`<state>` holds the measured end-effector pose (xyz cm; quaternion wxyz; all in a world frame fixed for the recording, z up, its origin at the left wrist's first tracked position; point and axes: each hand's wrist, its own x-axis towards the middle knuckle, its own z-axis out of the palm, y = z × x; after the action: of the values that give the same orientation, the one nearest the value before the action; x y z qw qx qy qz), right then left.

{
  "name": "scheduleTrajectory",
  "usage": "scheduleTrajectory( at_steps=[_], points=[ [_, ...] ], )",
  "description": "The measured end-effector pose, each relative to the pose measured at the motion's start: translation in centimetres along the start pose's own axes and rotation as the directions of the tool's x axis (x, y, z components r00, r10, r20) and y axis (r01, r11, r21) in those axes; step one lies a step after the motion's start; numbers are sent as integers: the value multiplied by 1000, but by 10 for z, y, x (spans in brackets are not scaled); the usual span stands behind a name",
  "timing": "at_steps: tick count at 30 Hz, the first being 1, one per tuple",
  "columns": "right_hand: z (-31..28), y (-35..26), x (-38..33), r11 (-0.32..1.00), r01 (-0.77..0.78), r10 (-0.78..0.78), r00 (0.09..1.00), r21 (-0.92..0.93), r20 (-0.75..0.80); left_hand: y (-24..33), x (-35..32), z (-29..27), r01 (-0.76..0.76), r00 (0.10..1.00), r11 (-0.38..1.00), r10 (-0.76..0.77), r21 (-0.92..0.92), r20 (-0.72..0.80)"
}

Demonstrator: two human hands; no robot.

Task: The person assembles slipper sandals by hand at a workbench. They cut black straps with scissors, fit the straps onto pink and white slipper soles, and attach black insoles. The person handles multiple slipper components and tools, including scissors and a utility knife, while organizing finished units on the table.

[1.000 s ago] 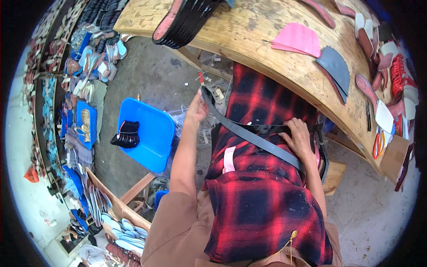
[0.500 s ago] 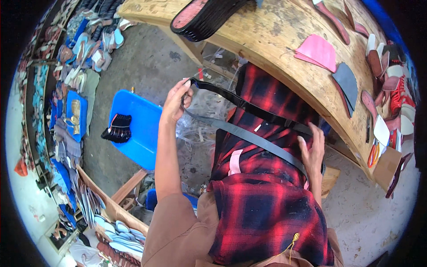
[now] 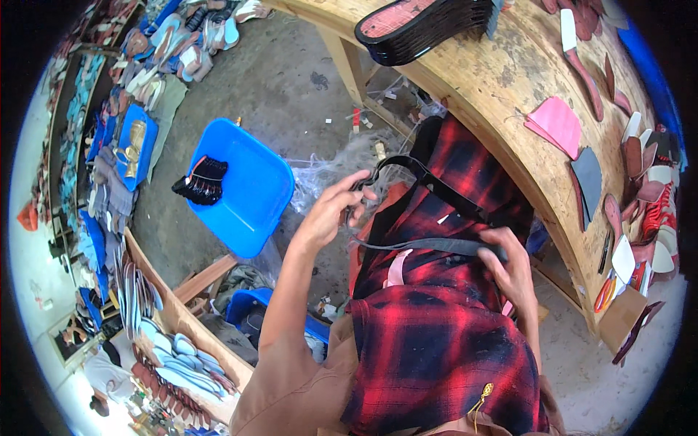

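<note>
A long, narrow black-and-grey strip (image 3: 429,246) runs in a loop above my lap, which is covered by a red-and-black plaid cloth (image 3: 443,320). My left hand (image 3: 336,209) is closed on the strip's left bend, with the fingers curled around it. At the other side, my right hand (image 3: 512,263) pinches the grey length between thumb and fingers. The black length sags across the plaid cloth behind it. A small pink piece (image 3: 398,268) lies on the cloth just below the grey length.
The wooden table (image 3: 502,80) curves close by on the right, bearing a stack of black soles (image 3: 429,33), pink pieces (image 3: 556,123) and grey pieces (image 3: 587,185). A blue basin (image 3: 251,185) holding black soles (image 3: 202,182) stands on the floor at left.
My left hand has moved right and down, toward my right hand, so the loop is shorter and slacker. My right hand now grips the grey length. The view has shifted as well.
</note>
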<state>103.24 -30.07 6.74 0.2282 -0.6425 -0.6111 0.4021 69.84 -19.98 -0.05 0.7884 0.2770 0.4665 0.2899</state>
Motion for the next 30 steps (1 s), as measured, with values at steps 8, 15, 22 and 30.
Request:
scheduleTrajectory(
  at_steps=[8,15,22,30],
  points=[
    [148,-53,84,847,-221,-106,822,484,560,-52,-51,8,-81,993,995,76,-57,-89],
    [193,-47,47,679,-387,-99,793,623,601,-97,-113,24,-147,980,902,76,-406,-185],
    [201,-57,36,762,-126,-225,868,636,442,-111,-120,22,-217,976,585,105,-782,-192],
    [119,-123,33,273,-385,59,922,882,384,-130,-83,-72,-106,672,975,217,197,-708]
  ],
)
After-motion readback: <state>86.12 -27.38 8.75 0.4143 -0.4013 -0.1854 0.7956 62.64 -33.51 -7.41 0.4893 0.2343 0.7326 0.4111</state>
